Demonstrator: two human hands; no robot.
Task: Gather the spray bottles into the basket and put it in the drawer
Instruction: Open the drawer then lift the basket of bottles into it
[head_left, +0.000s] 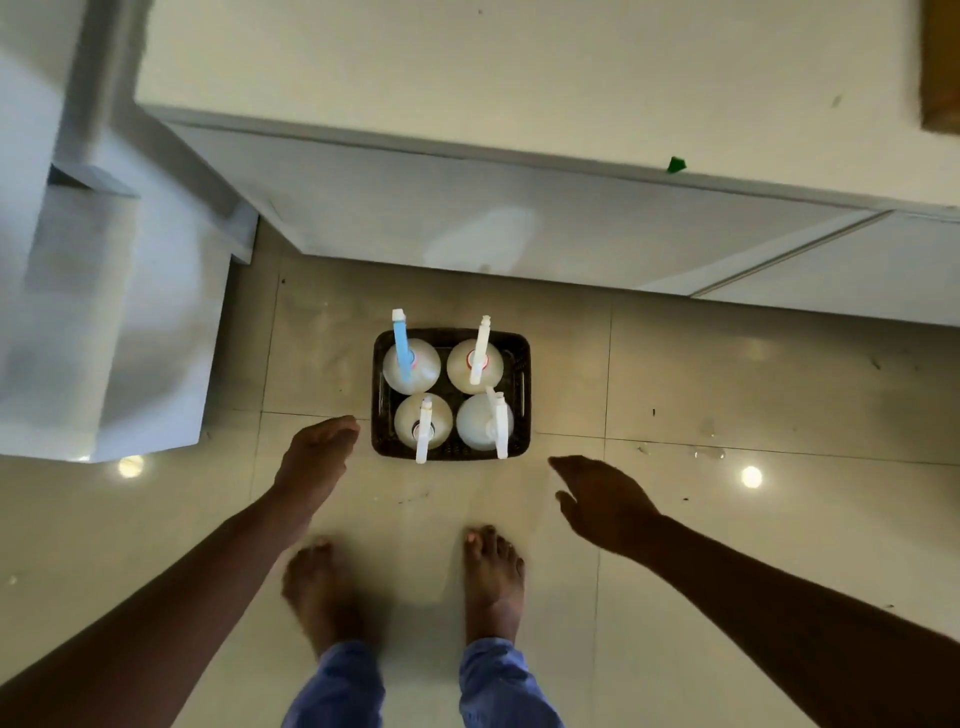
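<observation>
A dark woven basket (521, 364) stands on the tiled floor in front of a white cabinet. Several spray bottles stand upright in it: one with a blue nozzle (410, 364) at the back left, and white-nozzled ones at the back right (475, 364), front left (423, 422) and front right (483, 422). My left hand (318, 457) hovers just left of the basket's near corner, fingers together and extended, holding nothing. My right hand (602, 501) hangs to the basket's lower right, fingers spread, empty. Neither hand touches the basket.
White cabinet fronts (467, 218) run across behind the basket under a white countertop (519, 67). A white open drawer or unit (104, 322) juts out at the left. My bare feet (491, 577) stand just before the basket. Small debris dots the floor at right.
</observation>
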